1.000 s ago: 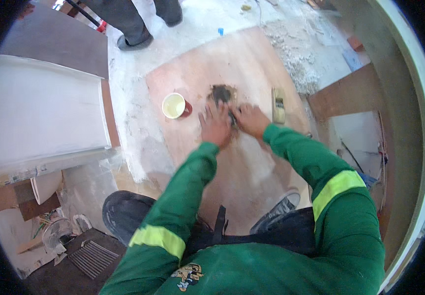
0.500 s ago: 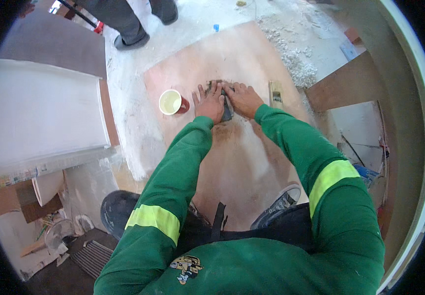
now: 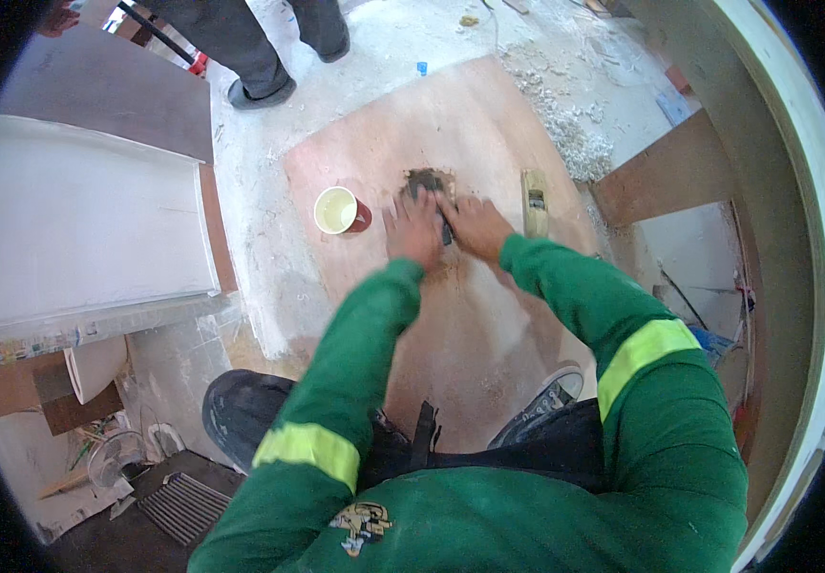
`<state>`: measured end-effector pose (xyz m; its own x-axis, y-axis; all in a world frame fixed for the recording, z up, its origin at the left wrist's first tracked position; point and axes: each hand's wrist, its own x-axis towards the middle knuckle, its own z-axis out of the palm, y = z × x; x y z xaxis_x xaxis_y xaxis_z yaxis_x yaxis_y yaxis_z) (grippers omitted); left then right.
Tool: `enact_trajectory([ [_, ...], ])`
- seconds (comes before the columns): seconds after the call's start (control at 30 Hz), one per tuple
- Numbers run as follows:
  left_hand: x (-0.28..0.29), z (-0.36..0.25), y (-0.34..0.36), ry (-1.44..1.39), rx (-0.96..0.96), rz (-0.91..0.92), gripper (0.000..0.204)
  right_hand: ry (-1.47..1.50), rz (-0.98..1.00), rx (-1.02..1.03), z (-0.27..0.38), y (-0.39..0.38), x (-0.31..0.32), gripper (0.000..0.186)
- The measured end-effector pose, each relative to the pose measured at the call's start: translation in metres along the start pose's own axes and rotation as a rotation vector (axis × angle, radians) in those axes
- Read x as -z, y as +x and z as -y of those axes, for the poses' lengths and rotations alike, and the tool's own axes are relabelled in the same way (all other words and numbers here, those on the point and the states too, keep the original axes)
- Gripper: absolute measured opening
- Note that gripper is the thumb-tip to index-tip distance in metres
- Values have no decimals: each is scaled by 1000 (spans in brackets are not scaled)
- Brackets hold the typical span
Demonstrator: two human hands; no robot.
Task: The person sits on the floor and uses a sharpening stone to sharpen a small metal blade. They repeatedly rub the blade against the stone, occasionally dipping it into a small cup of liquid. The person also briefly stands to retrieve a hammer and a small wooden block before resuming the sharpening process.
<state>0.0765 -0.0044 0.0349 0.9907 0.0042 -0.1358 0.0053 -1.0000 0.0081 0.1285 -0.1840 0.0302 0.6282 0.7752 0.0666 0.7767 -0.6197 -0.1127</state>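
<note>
A narrow, dark flat piece (image 3: 447, 232), blade-like in shape, shows between my hands, mostly hidden under them. My left hand (image 3: 414, 229), smeared by motion, presses its fingers onto it from the left. From the right, my right hand (image 3: 478, 226) grips it with thumb and fingers. Just beyond the fingertips is a dark, wet-looking patch or slab (image 3: 425, 179) with smudges around it; I cannot tell which. A red paper cup (image 3: 339, 210), pale inside and holding some liquid, stands left of my left hand. Right of my right hand lies a wooden hand plane (image 3: 535, 202).
Under everything lies a reddish plywood board (image 3: 355, 158) on a dusty white floor. Pale shavings (image 3: 575, 143) are heaped beyond its right edge. Another person's legs (image 3: 241, 53) stand at the far left. A blue cap (image 3: 422, 69) lies past the board. Panels flank both sides.
Both hands have slid back toward me with the dark piece, the left more than the right. The dark patch beyond the fingers is now more exposed. The view has shifted slightly.
</note>
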Motion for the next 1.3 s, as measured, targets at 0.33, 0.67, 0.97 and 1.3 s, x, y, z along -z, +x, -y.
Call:
enact_trajectory([
  [0.33, 13, 25, 31, -39, 26, 5, 62, -76, -87, -55, -4, 42, 7, 65],
  [0.67, 10, 17, 12, 38, -57, 9, 60, -40, 27, 2, 2, 14, 21, 66],
  [0.97, 20, 68, 117, -158, 95, 31, 35, 73, 118, -7, 26, 40, 43, 71],
  [1.3, 12, 14, 92, -283, -99, 299, 36, 91, 275, -89, 38, -47, 35, 73],
])
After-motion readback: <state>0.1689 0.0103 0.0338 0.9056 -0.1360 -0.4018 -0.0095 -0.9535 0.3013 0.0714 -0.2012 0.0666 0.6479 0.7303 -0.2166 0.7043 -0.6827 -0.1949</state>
